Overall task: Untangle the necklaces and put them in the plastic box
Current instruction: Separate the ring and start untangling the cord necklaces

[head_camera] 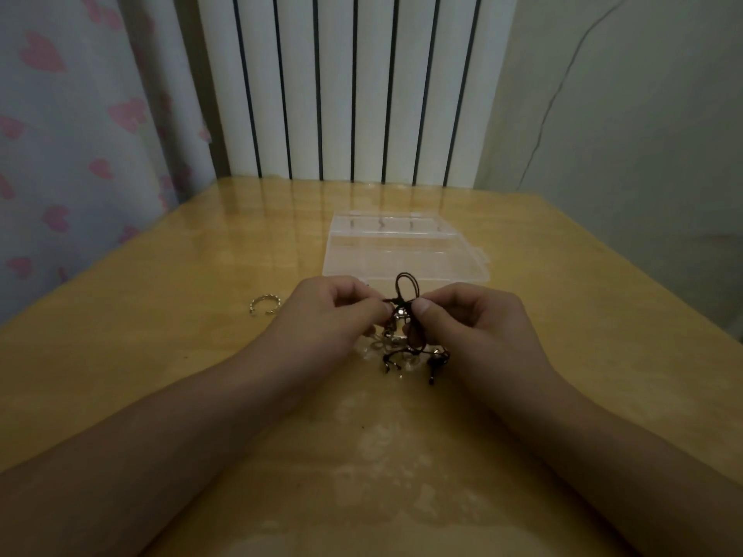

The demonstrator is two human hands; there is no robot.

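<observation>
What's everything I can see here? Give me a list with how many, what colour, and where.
Tangle of necklaces: one bundle, dark brown cords with pale and shiny bits, near the middle of the table, between the hands; the number of necklaces cannot be told.
Plastic box: one, clear, open, just behind the tangle.
Ring: one, silvery, on the table, left of the hands.
Table: one, yellow wood, glossy.
Radiator: one, white, behind the table.
Curtain: one, pale with pink hearts, at left.
Left hand: pinches the cords.
Right hand: pinches the cords.
</observation>
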